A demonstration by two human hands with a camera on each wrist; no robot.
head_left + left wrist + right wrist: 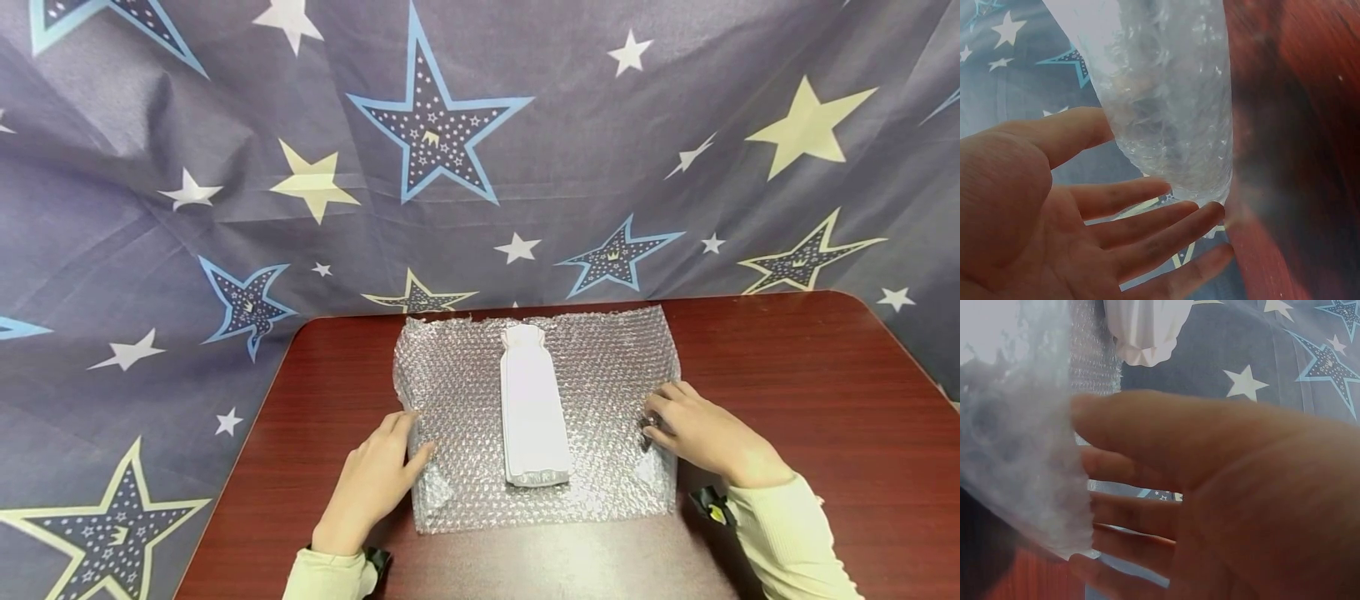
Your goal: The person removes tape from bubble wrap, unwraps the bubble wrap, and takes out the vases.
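Quietly, the two hands flank a sheet of bubble wrap (457,383) spread on the reddish wood worktop (750,358), each touching one side edge. The left hand (373,479) is held wide, thumb well apart and reaching over the wrap, its long fingers nearly straight along the border. The right hand (708,433) has its fingers loosely bent at the opposite edge, with a gap showing between thumb and forefinger; neither appears to pinch firmly. Midway between the hands, resting on the wrap and touched by neither, lies a white vase (536,417), its ruffled neck pointing away from them and its broader base toward the person. Its upward face shows plain white. Just nearer the person than each hand, a pale patch (437,486) shows on the wrap, too glossy and blurred for any print to be read. Cream sleeves (787,533) cover both forearms, and beside the right wrist sits a dark wrist device (712,506) with a yellow mark too small to make out. Beyond the hands and worktop hangs a grey-blue cloth (570,142) printed with white, yellow and blue-edged stars, several bearing small crowns.
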